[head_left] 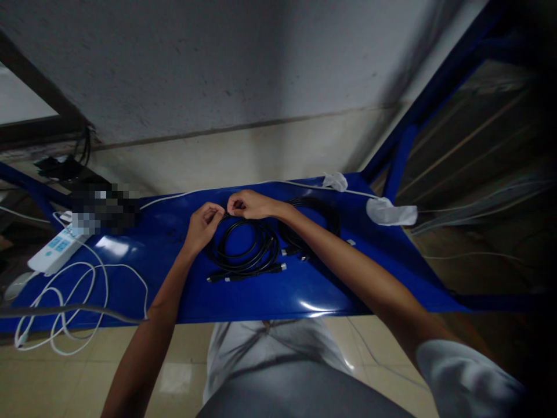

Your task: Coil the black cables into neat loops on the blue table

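- A white power strip [54,251] lies at the far left edge of the blue surface [278,293], with a loose white cable [78,290] looping beside it and hanging over the front edge.
- The left hand [202,226] rests at the top left of a coiled black cable [246,249], its fingers pinched on the coil's upper strands.
- The coiled black cable lies flat near the middle of the surface, its two plug ends pointing out along the near side.
- The right hand [249,204] meets the left at the top of the coil, fingers pinched closed on the same strands.
- A second black cable bundle [313,223] lies just behind the right forearm.
- Two white cloth-like wads [389,212] sit at the far right corner.
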Tool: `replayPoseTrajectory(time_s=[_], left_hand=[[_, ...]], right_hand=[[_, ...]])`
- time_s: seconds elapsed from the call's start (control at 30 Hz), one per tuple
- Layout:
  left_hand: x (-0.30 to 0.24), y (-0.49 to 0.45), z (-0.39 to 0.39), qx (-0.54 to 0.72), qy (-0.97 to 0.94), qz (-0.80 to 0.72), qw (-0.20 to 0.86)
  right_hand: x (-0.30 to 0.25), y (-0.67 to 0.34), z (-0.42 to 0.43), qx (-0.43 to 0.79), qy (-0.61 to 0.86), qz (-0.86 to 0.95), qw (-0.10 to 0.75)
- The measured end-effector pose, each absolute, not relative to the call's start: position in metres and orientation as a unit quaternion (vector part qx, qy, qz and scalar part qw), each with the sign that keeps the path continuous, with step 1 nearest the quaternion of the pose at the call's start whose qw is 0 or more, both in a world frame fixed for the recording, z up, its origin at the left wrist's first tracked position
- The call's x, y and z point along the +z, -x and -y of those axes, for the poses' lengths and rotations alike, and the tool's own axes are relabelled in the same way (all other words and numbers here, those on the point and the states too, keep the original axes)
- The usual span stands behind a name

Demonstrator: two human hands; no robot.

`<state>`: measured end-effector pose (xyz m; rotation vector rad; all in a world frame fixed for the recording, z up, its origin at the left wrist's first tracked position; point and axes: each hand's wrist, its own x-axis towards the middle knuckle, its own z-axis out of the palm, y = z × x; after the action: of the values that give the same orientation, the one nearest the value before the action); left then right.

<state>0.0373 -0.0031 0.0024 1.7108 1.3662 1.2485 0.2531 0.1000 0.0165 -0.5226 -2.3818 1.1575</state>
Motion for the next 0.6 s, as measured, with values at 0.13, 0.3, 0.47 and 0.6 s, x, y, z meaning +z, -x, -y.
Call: replayPoseTrajectory(time_s=[0.13,0.3,0.47,0.6], left_hand=[[0.001,-0.037,0.002,0.474,-0.646,-0.514,0.305],[0.002,-0.039,0.002,0.482,-0.638,-0.515,0.308],[0.003,-0.04,0.003,0.483,-0.636,-0.514,0.315],[0.002,-0.04,0.004,0.487,-0.622,-0.511,0.339]], right_hand=[[0.024,-0.254,-0.095,0.366,0.18,0.888,0.214],[0.03,-0.255,-0.094,0.353,0.191,0.894,0.199],[0.029,-0.256,-0.098,0.362,0.199,0.889,0.199],[0.026,-0.256,-0.1,0.361,0.19,0.889,0.207]])
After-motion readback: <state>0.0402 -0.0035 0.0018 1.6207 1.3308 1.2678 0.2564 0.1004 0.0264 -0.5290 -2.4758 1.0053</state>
